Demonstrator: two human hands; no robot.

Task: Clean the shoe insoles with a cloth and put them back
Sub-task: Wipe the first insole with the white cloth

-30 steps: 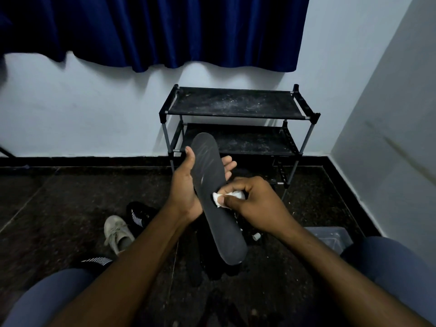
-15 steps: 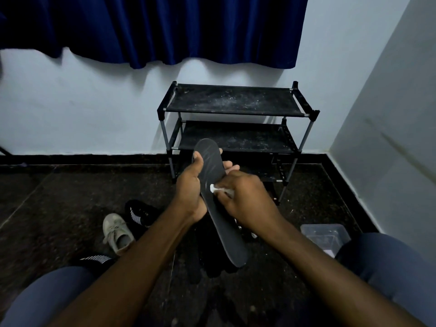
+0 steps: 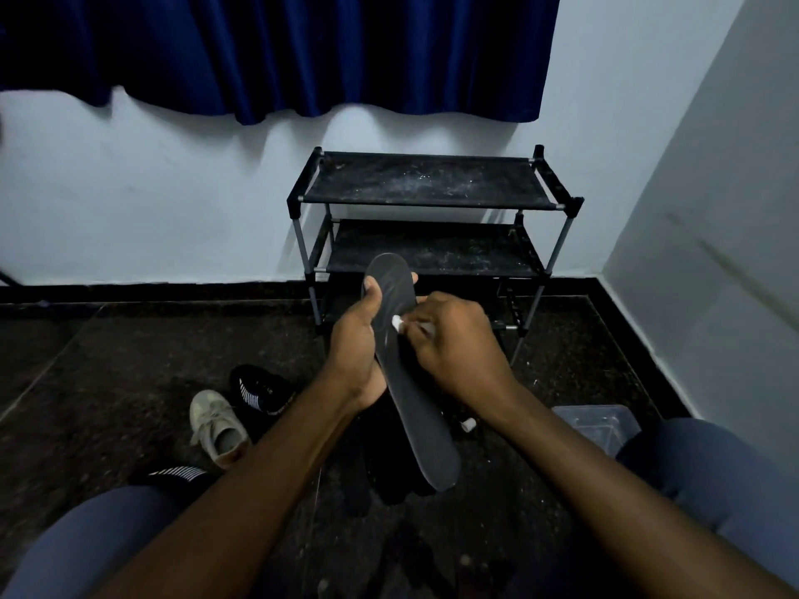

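Observation:
A long dark grey insole (image 3: 415, 408) is held up in front of me, toe end pointing away. My left hand (image 3: 359, 348) grips it from the left, thumb over its upper face and fingertips showing past its right edge. My right hand (image 3: 454, 348) pinches a small white cloth (image 3: 397, 324), mostly hidden in the fingers, and presses it onto the insole's upper half. On the floor to the left lie a black shoe with white stripes (image 3: 259, 389) and a beige shoe (image 3: 216, 425).
A black two-shelf shoe rack (image 3: 432, 201) stands against the white wall ahead. A clear plastic box (image 3: 596, 425) sits on the dark floor by my right knee, and a small white object (image 3: 468, 424) lies near it. Another striped shoe (image 3: 177, 473) shows by my left knee.
My right hand has slid the cloth up the insole toward its toe end. The cloth now shows less between my fingers. My left hand keeps its hold.

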